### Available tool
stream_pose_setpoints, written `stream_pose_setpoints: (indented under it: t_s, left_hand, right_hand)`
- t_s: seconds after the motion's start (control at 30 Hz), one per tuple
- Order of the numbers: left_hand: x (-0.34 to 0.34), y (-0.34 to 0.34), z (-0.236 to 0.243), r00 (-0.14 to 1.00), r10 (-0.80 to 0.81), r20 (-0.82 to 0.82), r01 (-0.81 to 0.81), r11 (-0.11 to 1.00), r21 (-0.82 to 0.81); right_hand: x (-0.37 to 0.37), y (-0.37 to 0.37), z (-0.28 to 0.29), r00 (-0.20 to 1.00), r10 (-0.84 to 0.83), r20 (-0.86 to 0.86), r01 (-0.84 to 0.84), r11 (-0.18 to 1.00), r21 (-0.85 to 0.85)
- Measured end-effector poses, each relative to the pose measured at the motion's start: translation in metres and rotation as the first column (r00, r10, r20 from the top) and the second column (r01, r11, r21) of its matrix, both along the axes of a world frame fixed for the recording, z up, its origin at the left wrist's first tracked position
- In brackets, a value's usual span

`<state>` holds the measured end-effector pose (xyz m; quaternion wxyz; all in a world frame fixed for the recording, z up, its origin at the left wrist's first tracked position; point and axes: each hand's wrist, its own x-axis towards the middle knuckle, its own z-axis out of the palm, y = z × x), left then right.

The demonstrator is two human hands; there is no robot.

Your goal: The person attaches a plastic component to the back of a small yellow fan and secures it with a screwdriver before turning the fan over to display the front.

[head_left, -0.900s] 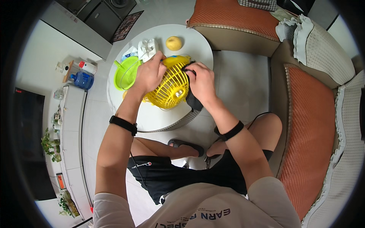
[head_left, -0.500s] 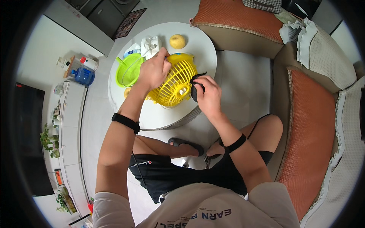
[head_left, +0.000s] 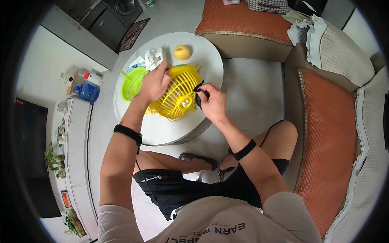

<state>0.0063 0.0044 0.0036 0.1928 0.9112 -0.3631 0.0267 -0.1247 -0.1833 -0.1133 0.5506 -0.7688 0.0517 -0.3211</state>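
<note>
Left hand (head_left: 155,84) is gripping tilted yellow slatted plastic basket (head_left: 175,91) over round white counter (head_left: 172,131); right hand (head_left: 214,103) is pinching limp black fabric (head_left: 198,100) beside basket. Seemingly mid-job, neither yet being released.

The right hand (head_left: 212,100) has shifted closer to the body alongside the yellow slatted basket (head_left: 174,94). The black cloth (head_left: 198,101), previously hanging long at the edge of the tabletop (head_left: 164,128), is now gathered into a smaller bundle at the fingers.

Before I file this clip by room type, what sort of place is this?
Most likely a home living room: there's an orange-covered sofa, a low round white table and a large dark screen.
</note>
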Motion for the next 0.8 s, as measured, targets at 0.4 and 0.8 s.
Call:
stream_pose_setpoints:
  t_s: [0.4, 0.8]
  left_hand:
    - [-0.015, 0.011, 0.036, 1.0, 0.016, -0.009, -0.012, 0.952, 0.307]
    - [-0.006, 0.016, 0.008, 0.972, 0.208, -0.112, -0.193, 0.973, 0.129]
  right_hand:
    - [-0.005, 0.011, 0.011, 0.995, 0.096, 0.017, -0.095, 0.995, -0.041]
    - [0.024, 0.035, 0.009, 0.998, 0.055, -0.025, -0.055, 0.998, -0.021]
